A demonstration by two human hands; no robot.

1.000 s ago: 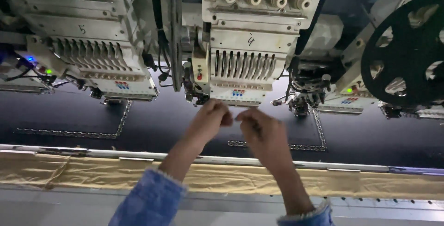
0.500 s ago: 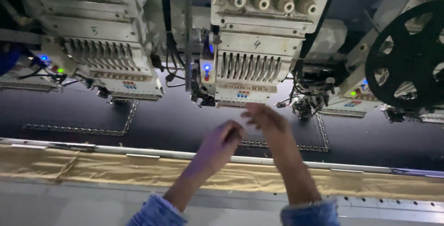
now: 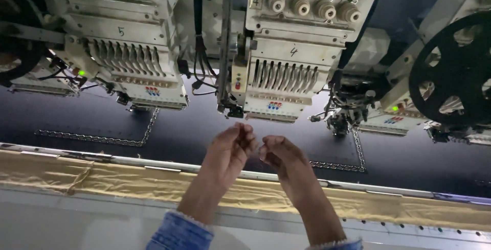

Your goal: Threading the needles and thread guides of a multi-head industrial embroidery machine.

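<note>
While dim light falls on the dark fabric (image 3: 204, 132) stretched under the middle embroidery head (image 3: 286, 76), the left hand (image 3: 231, 148) and right hand (image 3: 279, 153) hover just below that head, fingertips pinched; what they grip is too fine to tell
</note>
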